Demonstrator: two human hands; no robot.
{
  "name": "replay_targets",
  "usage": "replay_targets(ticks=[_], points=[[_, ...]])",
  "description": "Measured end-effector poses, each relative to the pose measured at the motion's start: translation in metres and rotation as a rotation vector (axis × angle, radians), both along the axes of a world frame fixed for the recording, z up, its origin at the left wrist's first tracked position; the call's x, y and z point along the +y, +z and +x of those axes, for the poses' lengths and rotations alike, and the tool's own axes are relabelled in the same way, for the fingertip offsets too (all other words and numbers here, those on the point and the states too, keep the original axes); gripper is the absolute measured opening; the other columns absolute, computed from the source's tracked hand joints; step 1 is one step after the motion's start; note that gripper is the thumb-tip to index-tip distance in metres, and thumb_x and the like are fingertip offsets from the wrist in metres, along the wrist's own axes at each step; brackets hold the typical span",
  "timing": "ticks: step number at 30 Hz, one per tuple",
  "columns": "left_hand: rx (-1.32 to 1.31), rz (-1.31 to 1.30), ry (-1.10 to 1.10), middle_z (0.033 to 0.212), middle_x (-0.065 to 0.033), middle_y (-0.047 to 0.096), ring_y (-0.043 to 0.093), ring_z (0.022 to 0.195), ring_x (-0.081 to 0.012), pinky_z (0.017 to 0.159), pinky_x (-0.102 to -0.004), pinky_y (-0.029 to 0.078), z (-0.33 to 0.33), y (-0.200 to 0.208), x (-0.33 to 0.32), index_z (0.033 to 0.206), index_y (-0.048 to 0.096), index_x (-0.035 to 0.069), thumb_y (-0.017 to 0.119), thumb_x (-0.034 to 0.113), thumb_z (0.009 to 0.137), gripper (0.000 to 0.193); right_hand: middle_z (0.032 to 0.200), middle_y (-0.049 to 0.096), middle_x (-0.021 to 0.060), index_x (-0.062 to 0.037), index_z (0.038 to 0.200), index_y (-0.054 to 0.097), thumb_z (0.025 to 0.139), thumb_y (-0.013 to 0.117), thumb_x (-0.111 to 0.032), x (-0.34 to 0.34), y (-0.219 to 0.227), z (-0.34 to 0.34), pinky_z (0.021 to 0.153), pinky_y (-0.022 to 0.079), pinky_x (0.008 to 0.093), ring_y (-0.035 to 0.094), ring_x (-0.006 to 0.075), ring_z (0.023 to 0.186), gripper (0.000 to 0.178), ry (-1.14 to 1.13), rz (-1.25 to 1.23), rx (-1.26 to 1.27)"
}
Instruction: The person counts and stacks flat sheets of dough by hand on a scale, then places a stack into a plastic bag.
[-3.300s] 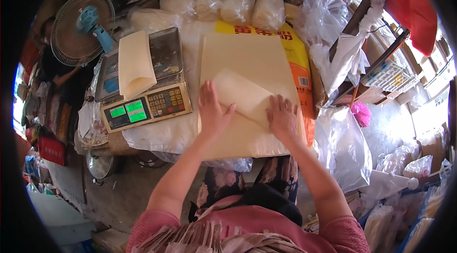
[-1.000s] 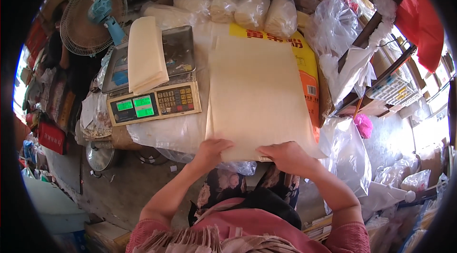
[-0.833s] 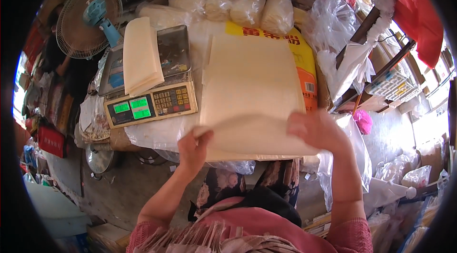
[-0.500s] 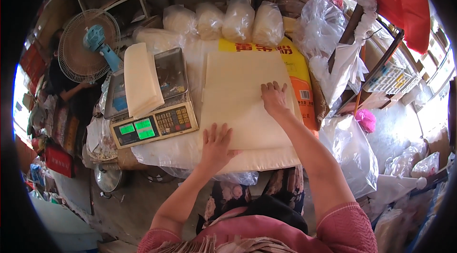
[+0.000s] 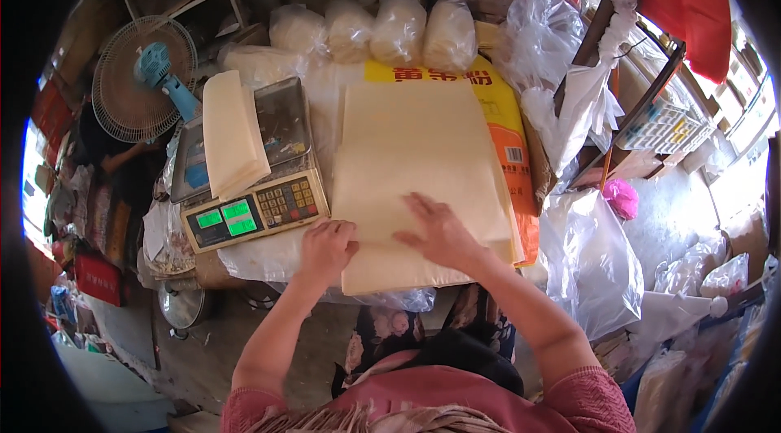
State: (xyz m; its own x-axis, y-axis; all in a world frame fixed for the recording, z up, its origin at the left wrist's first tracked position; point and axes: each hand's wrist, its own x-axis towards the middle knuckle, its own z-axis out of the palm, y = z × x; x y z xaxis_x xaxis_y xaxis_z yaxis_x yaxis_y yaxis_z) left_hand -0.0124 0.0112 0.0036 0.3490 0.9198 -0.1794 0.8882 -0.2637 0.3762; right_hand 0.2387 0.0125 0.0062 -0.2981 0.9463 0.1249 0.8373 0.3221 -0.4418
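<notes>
A stack of large, thin, cream-coloured sheets (image 5: pixel 415 148) lies flat on the table in front of me. At its near left edge, my left hand (image 5: pixel 328 250) is closed, with curled fingers and the thumb against the margin of a sheet. My right hand (image 5: pixel 439 233) rests on the near part of the top sheet, fingers spread and a little blurred. To the left stands a digital scale (image 5: pixel 281 203) with lit green displays. A folded bundle of similar sheets (image 5: pixel 232 136) lies across its metal pan.
Under the stack's far right side is a yellow and orange printed sack (image 5: pixel 512 140). Several filled clear bags (image 5: pixel 399 22) line the table's back. A blue desk fan (image 5: pixel 154 67) stands far left, with another person's arm (image 5: pixel 126 158) below it. Plastic bags (image 5: pixel 590 262) hang at the right.
My right hand has slid nearer and to the left over the sheets. My left hand has moved up and left to the stack's edge, its fingers going from spread to curled.
</notes>
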Motion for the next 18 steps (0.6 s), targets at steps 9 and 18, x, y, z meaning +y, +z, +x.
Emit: replay_targets(ticks=[9, 18], points=[[-0.981, 0.482, 0.399, 0.146, -0.0155, 0.037, 0.036, 0.137, -0.0283, 0.113, -0.0385, 0.029, -0.001, -0.023, -0.017, 0.148, 0.024, 0.003, 0.077, 0.008, 0.077, 0.088, 0.118, 0.064, 0.011, -0.005, 0.114, 0.062, 0.07, 0.063, -0.003, -0.033, 0.071, 0.024, 0.096, 0.046, 0.0471, 0.061, 0.0304, 0.11, 0.044, 0.479, 0.476, 0.148], [-0.715, -0.352, 0.361, 0.141, -0.0196, 0.047, 0.047, 0.128, -0.0305, 0.104, -0.0441, 0.039, -0.002, -0.025, -0.014, 0.134, 0.051, 0.003, 0.076, 0.017, 0.081, 0.06, 0.104, 0.067, 0.0228, -0.0038, 0.112, 0.066, 0.085, 0.069, -0.021, -0.01, -0.035, 0.085, 0.088, 0.05, 0.0436, 0.064, 0.0413, 0.098, 0.032, -0.363, -0.439, 0.558]])
